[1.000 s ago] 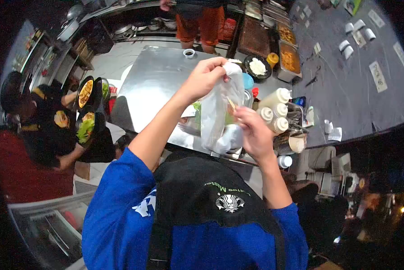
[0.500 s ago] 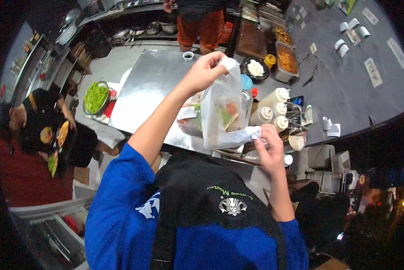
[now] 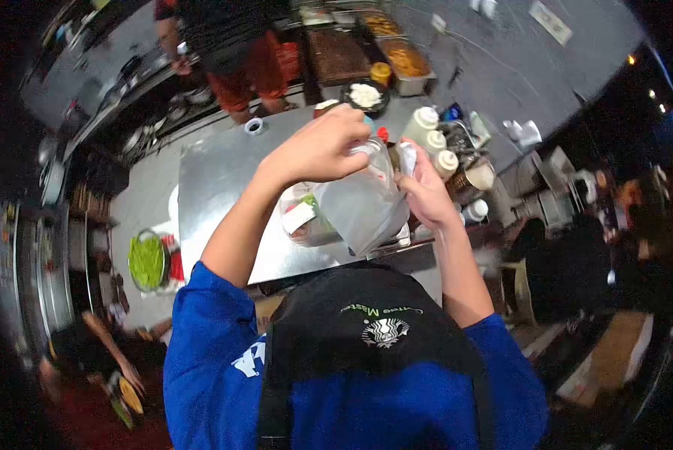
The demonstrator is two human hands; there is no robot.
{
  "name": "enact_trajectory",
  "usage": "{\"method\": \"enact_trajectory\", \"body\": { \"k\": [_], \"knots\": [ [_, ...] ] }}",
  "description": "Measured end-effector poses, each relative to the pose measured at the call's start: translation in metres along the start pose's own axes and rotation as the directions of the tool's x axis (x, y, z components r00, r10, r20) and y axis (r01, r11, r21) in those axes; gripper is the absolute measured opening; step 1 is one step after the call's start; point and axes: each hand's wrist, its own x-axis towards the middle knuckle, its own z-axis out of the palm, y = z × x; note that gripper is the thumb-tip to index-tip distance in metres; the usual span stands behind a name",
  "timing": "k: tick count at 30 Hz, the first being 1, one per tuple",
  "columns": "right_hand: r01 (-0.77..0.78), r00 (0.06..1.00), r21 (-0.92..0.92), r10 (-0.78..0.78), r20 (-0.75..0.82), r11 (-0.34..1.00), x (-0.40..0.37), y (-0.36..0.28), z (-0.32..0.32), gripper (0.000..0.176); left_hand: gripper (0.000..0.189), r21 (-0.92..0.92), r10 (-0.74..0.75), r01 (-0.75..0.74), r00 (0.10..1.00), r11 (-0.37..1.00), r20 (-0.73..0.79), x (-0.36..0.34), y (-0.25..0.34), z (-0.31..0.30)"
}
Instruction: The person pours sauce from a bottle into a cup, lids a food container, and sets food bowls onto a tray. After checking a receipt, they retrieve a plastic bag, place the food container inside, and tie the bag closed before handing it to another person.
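Observation:
A translucent white plastic bag [image 3: 363, 206] hangs between my two hands over the steel table's front edge. My left hand [image 3: 329, 146] is closed on the bag's upper left part, its fingers curled. On the right, my right hand [image 3: 426, 187] pinches the bag's other side, where white plastic bunches at the fingertips. Beside the bag on the left sits a clear container [image 3: 306, 225] with a white label and something green inside; the bag hides part of it.
The steel table [image 3: 224, 180] holds a small cup [image 3: 254, 126]. White-capped squeeze bottles [image 3: 435, 140] stand right of my right hand. A bowl of white food [image 3: 366, 95] is behind. Lettuce [image 3: 147, 262] lies at left. Two other people stand at back and lower left.
My hands have come closer together, drawing the bag's top in. The view has turned, and the person at the back shows more fully.

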Motion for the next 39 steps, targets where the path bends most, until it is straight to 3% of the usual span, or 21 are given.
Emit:
{"method": "enact_trajectory", "body": {
  "k": [2,3,4,5,6,7,8,10,12,13,15,17,18,19,21,29,31,35,37,38,39],
  "knots": [
    [-0.037,0.999,-0.221,0.028,-0.042,0.975,-0.004,0.008,-0.009,0.032,0.023,-0.038,0.04,-0.039,0.999,0.999,0.016,0.002,0.0,-0.005],
    [-0.088,0.976,-0.317,0.018,-0.219,0.944,-0.007,0.023,-0.013,0.025,0.023,-0.052,0.109,-0.111,0.994,0.993,-0.033,0.002,-0.006,0.003],
    [-0.053,0.97,-0.39,-0.046,-0.239,0.919,-0.008,0.026,-0.01,0.024,0.022,-0.068,0.093,-0.09,0.995,0.994,0.043,0.005,-0.002,0.0],
    [0.11,0.964,-0.34,-0.184,-0.194,0.934,-0.005,0.047,-0.019,0.024,0.02,-0.07,0.116,-0.111,0.991,0.991,0.066,0.011,-0.001,0.002],
    [-0.054,0.978,-0.23,0.005,-0.208,0.972,-0.016,0.028,-0.01,0.024,0.022,-0.056,0.051,-0.042,0.985,0.998,0.164,0.016,0.006,0.001],
    [-0.129,0.956,-0.081,0.102,-0.276,0.988,-0.016,0.026,0.001,0.026,0.022,-0.063,0.142,-0.134,0.979,0.989,0.143,0.019,0.01,0.005],
    [0.111,0.943,-0.271,-0.187,-0.275,0.956,-0.009,0.038,0.004,0.024,0.022,-0.093,0.312,-0.3,0.934,0.95,0.173,0.034,0.019,0.007],
    [0.182,0.969,-0.55,-0.242,-0.038,0.815,-0.001,0.053,0.012,0.025,0.022,-0.067,0.303,-0.296,0.927,0.953,0.221,0.042,0.038,0.01],
    [0.046,0.983,-0.782,0.113,0.148,0.622,-0.009,0.029,0.005,0.027,0.021,0.003,0.336,-0.344,0.92,0.939,0.203,0.049,0.04,0.021],
    [-0.091,0.988,-0.707,0.15,0.022,0.702,-0.016,0.008,0.015,0.03,0.021,0.038,0.36,-0.374,0.913,0.927,0.192,0.051,0.037,0.027],
    [0.194,0.964,-0.697,-0.265,0.005,0.691,-0.006,0.022,0.006,0.028,0.024,-0.057,0.411,-0.408,0.892,0.911,0.186,0.047,0.034,0.03],
    [-0.131,0.952,-0.476,-0.023,-0.304,0.87,-0.002,0.008,0.014,0.028,0.027,-0.1,0.341,-0.337,0.94,0.936,0.026,0.038,0.032,0.015],
    [-0.191,0.945,-0.385,0.064,-0.32,0.903,-0.002,0.012,0.013,0.037,0.02,-0.065,0.317,-0.321,0.946,0.945,-0.068,0.034,0.027,0.012],
    [-0.249,0.932,-0.29,0.148,-0.33,0.924,-0.001,0.016,0.011,0.049,0.018,0.0,0.337,-0.337,0.941,0.941,-0.009,0.03,0.014,0.017],
    [-0.195,0.955,-0.316,0.106,-0.278,0.929,0.007,0.03,0.005,0.054,0.013,0.116,0.367,-0.381,0.922,0.917,0.123,0.019,-0.014,0.039],
    [-0.048,0.948,-0.128,0.005,-0.318,0.991,0.017,0.028,0.019,0.051,0.009,0.233,0.278,-0.258,0.959,0.938,-0.057,-0.002,-0.021,0.051],
    [-0.147,0.932,0.189,0.2,-0.304,0.971,0.022,0.025,0.016,0.045,0.012,0.278,0.324,-0.276,0.935,0.92,-0.144,-0.009,-0.022,0.059],
    [-0.335,0.873,0.281,0.408,-0.266,0.899,0.032,0.022,0.002,0.04,0.014,0.146,0.232,-0.199,0.936,0.969,-0.264,-0.044,-0.028,0.114],
    [-0.42,0.777,0.185,0.458,-0.433,0.888,0.034,0.012,0.016,0.041,0.011,0.057,0.168,-0.158,0.938,0.986,-0.304,-0.049,-0.038,0.128],
    [-0.444,0.841,-0.273,0.291,-0.457,0.853,0.035,0.009,0.016,0.036,0.009,-0.005,0.136,-0.145,0.935,0.989,-0.326,-0.052,-0.044,0.126],
    [-0.365,0.914,-0.673,0.108,-0.392,0.643,0.037,0.005,0.015,0.032,0.009,-0.071,0.114,-0.148,0.93,0.986,-0.35,-0.05,-0.05,0.122]
  ]
}}
